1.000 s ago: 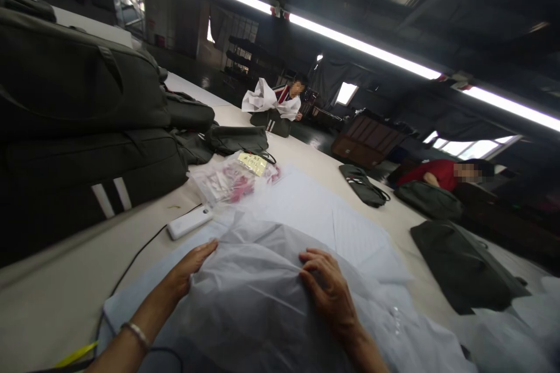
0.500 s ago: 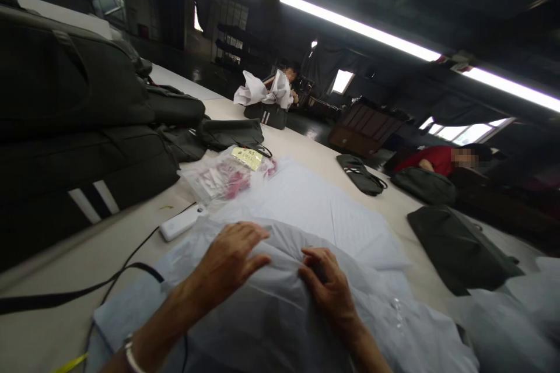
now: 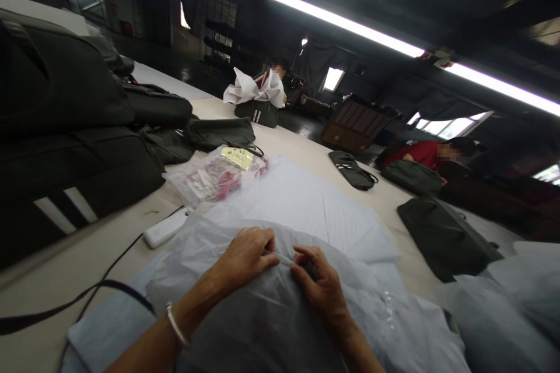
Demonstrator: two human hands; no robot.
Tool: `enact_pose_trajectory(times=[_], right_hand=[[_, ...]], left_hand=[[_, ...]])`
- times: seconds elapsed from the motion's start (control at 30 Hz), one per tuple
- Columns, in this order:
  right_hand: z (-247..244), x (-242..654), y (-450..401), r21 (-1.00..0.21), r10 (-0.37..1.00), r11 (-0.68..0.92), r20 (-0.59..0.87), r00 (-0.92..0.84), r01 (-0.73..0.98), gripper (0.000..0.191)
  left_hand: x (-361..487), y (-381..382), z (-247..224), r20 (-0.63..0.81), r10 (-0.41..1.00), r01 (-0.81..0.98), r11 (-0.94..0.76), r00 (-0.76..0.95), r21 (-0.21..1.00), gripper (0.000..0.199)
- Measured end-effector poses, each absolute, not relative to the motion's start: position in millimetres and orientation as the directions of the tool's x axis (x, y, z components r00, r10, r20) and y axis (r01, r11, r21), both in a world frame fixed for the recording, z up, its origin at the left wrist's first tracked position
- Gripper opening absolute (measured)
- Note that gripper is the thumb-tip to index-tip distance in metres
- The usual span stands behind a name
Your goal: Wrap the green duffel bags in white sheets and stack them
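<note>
A thin, translucent plastic bag (image 3: 262, 315) lies in front of me, with something dark showing faintly through it. My left hand (image 3: 247, 253) pinches the bag's film near its upper edge, fingers curled and thumb pointing right. Just to the right, my right hand (image 3: 319, 282) grips the same film between thumb and fingers, a short gap from the left. A small dark patch shows inside the right hand; I cannot make out what it is. Beyond the bag, white sheets (image 3: 301, 198) are spread on the table.
Dark green bags (image 3: 79, 169) are stacked at the left. A clear packet (image 3: 214, 175) with a yellow label and a white device (image 3: 166, 227) with a cord lie nearer. More green bags (image 3: 446, 239) and crumpled plastic (image 3: 520, 303) are at right. Two people work across the table.
My left hand has closed its fingers on the plastic and come nearer the right hand. The right hand keeps its grip. The view has turned slightly to the right.
</note>
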State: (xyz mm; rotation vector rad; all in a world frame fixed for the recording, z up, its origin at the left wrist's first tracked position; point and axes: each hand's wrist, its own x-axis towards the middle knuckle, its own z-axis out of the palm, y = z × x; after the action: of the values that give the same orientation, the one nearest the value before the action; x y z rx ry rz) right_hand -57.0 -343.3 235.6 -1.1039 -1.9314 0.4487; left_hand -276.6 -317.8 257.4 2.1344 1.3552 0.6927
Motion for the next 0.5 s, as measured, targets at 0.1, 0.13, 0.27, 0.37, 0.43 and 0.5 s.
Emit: enact_pose_trajectory(times=[0.1,0.13,0.27,0.37,0.43,0.5], right_hand=[[236.3,-57.2,-343.6,-0.662,0.841,0.532,0.485,-0.239,0.529,0.029],[236.9,-57.6,-344.0,-0.651,0.833,0.543,0.495,-0.246,0.531,0.029],[239.5,-58.8,-345.5,-0.533,0.767,0.621,0.565,-0.305,0.575,0.027],[240.1,-56.3,-346.5,-0.467,0.740,0.630,0.603,-0.297,0.621,0.027],[240.3,-52.2,-347.0,-0.480,0.761,0.584,0.604,-0.236,0.655,0.030],[241.1,-46.8,-347.4,-0.500,0.805,0.526,0.554,-0.212,0.688,0.033]], left_hand=[[-276.0,-317.4,260.0,0.127,0.923,0.647,-0.347,0.363,0.678,0.011],[-276.0,-316.7,262.1,0.115,0.923,0.634,-0.339,0.367,0.695,0.016],[-273.8,-313.3,271.1,0.069,0.901,0.623,-0.350,0.428,0.699,0.021],[-271.3,-311.4,270.9,0.043,0.914,0.656,-0.321,0.403,0.683,0.009],[-270.6,-310.4,267.2,0.015,0.926,0.650,-0.278,0.378,0.707,0.010],[-270.4,-309.6,263.4,-0.010,0.929,0.645,-0.249,0.370,0.722,0.010]])
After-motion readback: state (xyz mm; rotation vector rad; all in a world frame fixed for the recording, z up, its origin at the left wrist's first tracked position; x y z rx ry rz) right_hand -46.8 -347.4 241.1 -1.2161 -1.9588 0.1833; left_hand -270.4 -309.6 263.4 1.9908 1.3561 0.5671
